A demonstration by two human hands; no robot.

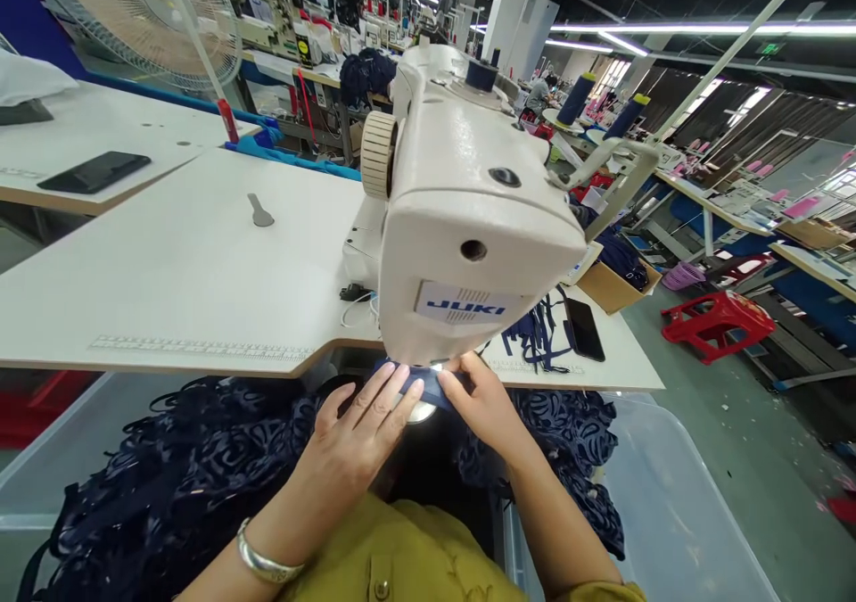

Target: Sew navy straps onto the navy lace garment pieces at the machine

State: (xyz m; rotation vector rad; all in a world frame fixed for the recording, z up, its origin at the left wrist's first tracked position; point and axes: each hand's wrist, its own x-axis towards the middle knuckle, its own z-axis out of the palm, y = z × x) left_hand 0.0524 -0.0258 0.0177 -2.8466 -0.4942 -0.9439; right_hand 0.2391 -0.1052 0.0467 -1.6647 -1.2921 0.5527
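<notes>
A white JUKI sewing machine point(478, 227) rises in front of me. Under its head lies a piece of navy fabric point(433, 388). My left hand point(365, 432) rests on the left part of this fabric, its fingers stretched out flat. At the right side, my right hand point(485, 403) grips the fabric between thumb and bent fingers close to the machine head. The machine head hides the needle and presser foot. Dark navy patterned garments point(180, 468) are heaped left of my arms, and another garment bunch point(572, 446) hangs on the right.
A phone point(584, 330) and navy strips point(535, 334) lie right of the machine. The white tabletop point(201, 272) carries a small flat metal piece point(260, 211). A clear plastic bin point(682, 486) stands below right. Beyond are a carton point(619, 292), a red stool point(719, 321) and a fan point(134, 9).
</notes>
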